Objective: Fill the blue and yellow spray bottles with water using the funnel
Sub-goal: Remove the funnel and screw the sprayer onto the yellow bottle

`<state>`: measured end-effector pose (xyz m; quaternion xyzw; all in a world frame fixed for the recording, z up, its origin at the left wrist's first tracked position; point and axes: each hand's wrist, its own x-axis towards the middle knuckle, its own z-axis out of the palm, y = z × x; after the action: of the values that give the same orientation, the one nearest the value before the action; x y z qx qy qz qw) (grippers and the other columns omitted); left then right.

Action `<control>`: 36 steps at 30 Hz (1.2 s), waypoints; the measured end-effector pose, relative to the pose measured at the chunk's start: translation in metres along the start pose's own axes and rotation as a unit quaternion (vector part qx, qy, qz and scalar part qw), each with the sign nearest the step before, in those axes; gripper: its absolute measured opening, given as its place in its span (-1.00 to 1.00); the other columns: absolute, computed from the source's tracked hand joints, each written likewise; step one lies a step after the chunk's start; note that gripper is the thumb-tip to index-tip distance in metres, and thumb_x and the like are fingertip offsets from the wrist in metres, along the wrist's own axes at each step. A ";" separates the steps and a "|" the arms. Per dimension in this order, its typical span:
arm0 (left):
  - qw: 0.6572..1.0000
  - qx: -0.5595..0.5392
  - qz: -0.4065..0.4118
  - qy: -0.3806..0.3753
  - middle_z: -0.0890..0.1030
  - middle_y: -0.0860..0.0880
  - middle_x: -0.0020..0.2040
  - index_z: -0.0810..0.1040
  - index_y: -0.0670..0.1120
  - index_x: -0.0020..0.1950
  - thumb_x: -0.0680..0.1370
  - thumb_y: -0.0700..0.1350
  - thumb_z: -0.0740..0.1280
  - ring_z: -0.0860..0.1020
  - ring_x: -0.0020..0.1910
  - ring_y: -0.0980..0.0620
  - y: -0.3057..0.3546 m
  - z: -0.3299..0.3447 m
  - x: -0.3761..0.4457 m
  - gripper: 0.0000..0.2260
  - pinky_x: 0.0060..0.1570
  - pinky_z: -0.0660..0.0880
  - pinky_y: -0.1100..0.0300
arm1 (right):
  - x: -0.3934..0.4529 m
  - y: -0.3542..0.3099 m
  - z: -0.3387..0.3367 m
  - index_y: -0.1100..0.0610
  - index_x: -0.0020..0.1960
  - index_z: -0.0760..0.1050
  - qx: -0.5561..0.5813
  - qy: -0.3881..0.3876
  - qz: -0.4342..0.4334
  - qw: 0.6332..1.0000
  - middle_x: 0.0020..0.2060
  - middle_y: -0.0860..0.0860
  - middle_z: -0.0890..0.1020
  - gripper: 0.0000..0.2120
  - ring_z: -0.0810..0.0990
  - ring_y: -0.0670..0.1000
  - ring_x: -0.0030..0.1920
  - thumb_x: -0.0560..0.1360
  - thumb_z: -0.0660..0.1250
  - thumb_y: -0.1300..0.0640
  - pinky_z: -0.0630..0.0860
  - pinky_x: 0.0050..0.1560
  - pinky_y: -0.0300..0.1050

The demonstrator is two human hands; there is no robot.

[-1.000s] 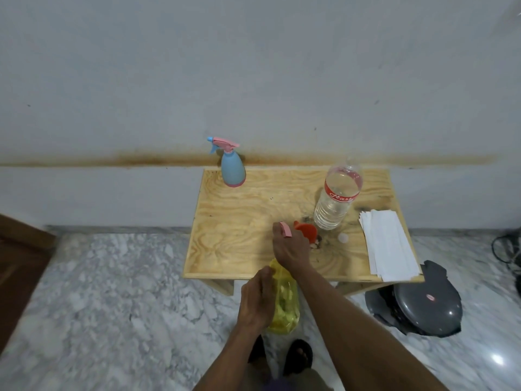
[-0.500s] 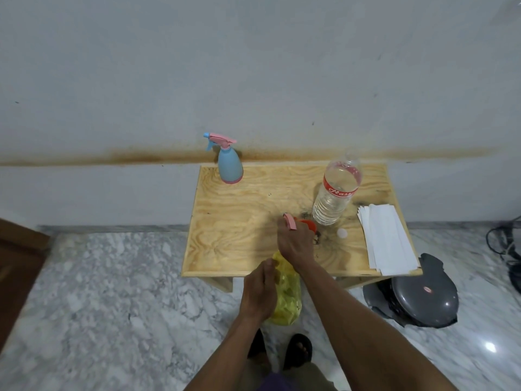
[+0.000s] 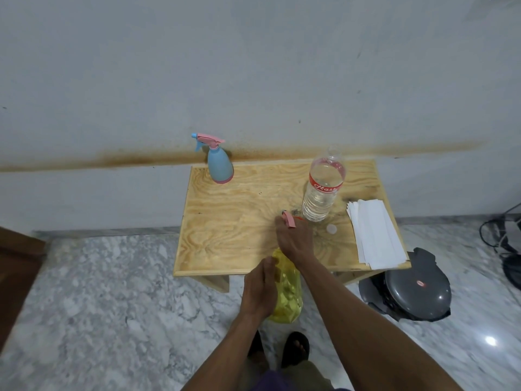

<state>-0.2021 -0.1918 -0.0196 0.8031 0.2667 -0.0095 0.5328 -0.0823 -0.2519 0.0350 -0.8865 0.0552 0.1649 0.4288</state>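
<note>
My left hand point(image 3: 260, 289) grips the body of the yellow spray bottle point(image 3: 287, 292), held in the air before the table's front edge. My right hand point(image 3: 294, 239) grips the bottle's pink spray head point(image 3: 289, 219) at the top. A sliver of the orange funnel point(image 3: 298, 218) shows behind my right hand, mostly hidden. The blue spray bottle point(image 3: 220, 165) with its pink trigger stands at the table's back left. A clear water bottle point(image 3: 321, 190), uncapped, stands at the back right, its white cap point(image 3: 331, 228) lying on the wood near it.
The small wooden table point(image 3: 231, 218) stands against a grey wall. A stack of white paper point(image 3: 376, 235) lies on its right side. A dark grey lidded pan point(image 3: 414, 289) sits on the marble floor to the right, and cables point(image 3: 507, 244) lie further right. My feet show below.
Both hands and the yellow bottle stay in nearly the same hold. My right hand has shifted slightly over the spray head, and the funnel is now more hidden behind it.
</note>
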 end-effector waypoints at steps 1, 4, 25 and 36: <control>1.000 0.003 0.002 0.000 0.65 0.04 -0.23 0.49 0.11 -0.21 0.69 0.12 0.01 0.61 -0.20 0.06 0.001 0.001 -0.001 -0.62 -0.20 0.46 0.15 | 0.000 0.001 -0.001 0.12 -0.29 0.47 0.001 0.008 -0.001 1.000 -0.31 0.07 0.57 -0.66 0.52 0.12 -0.24 0.57 0.16 -0.01 0.33 -0.18 -0.09; 1.000 0.019 0.012 0.008 0.55 0.07 -0.34 0.39 0.13 -0.28 0.67 0.14 0.00 0.54 -0.30 0.12 0.004 0.002 -0.006 -0.63 -0.25 0.38 0.15 | -0.002 0.004 -0.002 0.15 -0.34 0.48 0.016 0.020 0.011 1.000 -0.34 0.12 0.58 -0.64 0.54 0.14 -0.28 0.55 0.18 -0.01 0.38 -0.23 -0.07; 0.999 -0.017 0.042 0.008 0.61 0.08 -0.18 0.56 0.02 0.04 0.63 0.26 0.01 0.55 -0.18 0.23 0.021 0.003 -0.010 -0.56 -0.17 0.43 0.31 | 0.005 -0.004 -0.013 0.12 -0.34 0.41 0.049 -0.037 -0.031 0.998 -0.39 0.03 0.52 -0.68 0.47 0.08 -0.31 0.54 0.24 0.02 0.32 -0.21 -0.04; 0.997 0.001 0.061 0.051 0.55 0.04 0.34 0.39 -0.05 0.47 0.60 0.07 0.33 0.51 0.29 0.08 0.041 -0.032 0.085 -0.53 0.26 0.47 0.14 | 0.056 -0.059 0.006 0.09 -0.03 0.57 0.122 -0.012 -0.084 0.989 -0.24 -0.07 0.59 -0.78 0.51 -0.11 -0.26 0.45 0.46 -0.04 0.34 -0.30 -0.27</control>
<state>-0.1201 -0.1407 0.0037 0.8181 0.2436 0.0635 0.5171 -0.0172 -0.2081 0.0562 -0.8271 -0.0049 0.1310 0.5466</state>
